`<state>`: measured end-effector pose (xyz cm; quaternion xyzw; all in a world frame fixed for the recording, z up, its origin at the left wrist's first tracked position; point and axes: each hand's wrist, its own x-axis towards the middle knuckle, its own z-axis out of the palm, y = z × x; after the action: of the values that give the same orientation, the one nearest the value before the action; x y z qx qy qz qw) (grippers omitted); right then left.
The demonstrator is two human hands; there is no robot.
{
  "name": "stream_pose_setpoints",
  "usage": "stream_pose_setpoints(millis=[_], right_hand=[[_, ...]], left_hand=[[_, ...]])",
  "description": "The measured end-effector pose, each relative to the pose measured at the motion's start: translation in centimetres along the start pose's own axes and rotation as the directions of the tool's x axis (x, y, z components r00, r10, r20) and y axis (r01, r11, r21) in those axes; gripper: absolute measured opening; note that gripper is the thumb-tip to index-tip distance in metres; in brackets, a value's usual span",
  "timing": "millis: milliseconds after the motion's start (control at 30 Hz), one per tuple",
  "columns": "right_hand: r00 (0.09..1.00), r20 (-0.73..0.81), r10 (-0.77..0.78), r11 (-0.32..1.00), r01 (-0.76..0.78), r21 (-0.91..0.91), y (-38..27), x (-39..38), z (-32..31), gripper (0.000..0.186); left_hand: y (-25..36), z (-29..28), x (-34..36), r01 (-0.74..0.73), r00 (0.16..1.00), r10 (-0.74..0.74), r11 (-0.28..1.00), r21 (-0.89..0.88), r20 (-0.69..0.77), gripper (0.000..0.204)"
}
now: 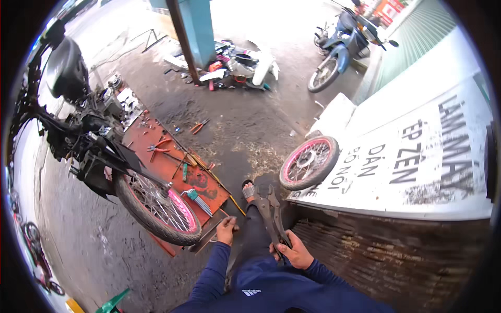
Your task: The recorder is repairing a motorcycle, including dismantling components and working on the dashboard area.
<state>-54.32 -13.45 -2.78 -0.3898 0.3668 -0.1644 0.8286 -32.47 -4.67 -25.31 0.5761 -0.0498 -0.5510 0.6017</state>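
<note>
My right hand (296, 253) grips a large pair of dark locking pliers (270, 211) by the handles, jaws pointing away from me. My left hand (226, 231) is closed, fingers curled, beside the near corner of a red metal work platform (209, 194); what it holds, if anything, I cannot make out. A set of hex keys (199, 202) in a teal holder lies on the platform near that hand. Just left of it is the motorcycle's front wheel (156, 203), with a black tyre and pink rim. My sandalled foot (248, 190) shows beyond the pliers.
A partly stripped motorcycle (86, 125) stands on the platform, where orange-handled pliers (159, 147) lie. More pliers (200, 126) rest on the floor. To the right, a loose pink-rimmed wheel (309, 163) leans against a white signboard (407, 151). Farther off are removed fairings (245, 65) and a blue motorbike (342, 49).
</note>
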Motion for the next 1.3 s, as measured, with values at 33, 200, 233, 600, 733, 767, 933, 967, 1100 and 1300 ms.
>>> stream_pose_setpoints(millis=[33,200,233,600,733,767,933,967,1100,1300], right_hand=[[0.996,0.087,0.029,0.998,-0.024,-0.059,-2.3,2.6,-0.5,0.027],[0.92,0.352,0.17,0.98,-0.12,-0.159,-12.0,15.7,-0.9,0.027],[0.926,0.343,0.155,0.98,-0.1,-0.171,-13.4,17.8,-0.6,0.028],[0.937,0.338,0.088,0.861,0.099,-0.499,-26.0,39.0,-2.8,0.025],[0.849,0.513,0.128,0.795,0.222,-0.564,-31.1,48.6,-2.0,0.017],[0.781,0.502,0.372,0.87,-0.105,-0.481,-32.3,50.7,-1.7,0.018],[0.672,0.653,0.348,0.796,0.156,-0.585,-35.7,58.7,2.3,0.03],[0.637,0.733,0.239,0.692,0.418,-0.589,-36.2,59.9,3.1,0.033],[0.304,0.542,0.783,0.621,-0.342,-0.705,-38.4,65.3,7.5,0.022],[0.403,0.688,0.603,0.691,0.166,-0.703,-39.0,70.9,14.9,0.037]], left_hand=[[3.7,3.2,0.4,0.101,0.995,-0.093,0.953,-0.287,0.041,0.036],[24.0,14.5,6.8,0.175,0.948,0.092,0.646,-0.743,0.303,0.076],[27.0,15.7,8.2,0.159,0.928,0.172,0.617,-0.771,0.329,0.076],[42.6,15.1,22.2,-0.374,0.867,0.452,0.314,-0.873,-0.209,0.048],[47.2,14.1,26.1,-0.595,0.711,0.541,0.125,-0.794,-0.448,0.04],[48.0,14.3,26.8,-0.62,0.698,0.524,0.099,-0.779,-0.489,0.04],[51.9,13.0,29.3,-0.778,0.522,0.496,-0.056,-0.626,-0.693,0.036],[52.4,12.7,29.6,-0.806,0.489,0.449,-0.095,-0.584,-0.748,0.036],[54.2,10.2,30.5,-0.871,0.372,0.414,-0.154,-0.467,-0.831,0.036],[57.3,5.2,32.3,-0.887,0.303,0.331,-0.246,-0.391,-0.894,0.033]])
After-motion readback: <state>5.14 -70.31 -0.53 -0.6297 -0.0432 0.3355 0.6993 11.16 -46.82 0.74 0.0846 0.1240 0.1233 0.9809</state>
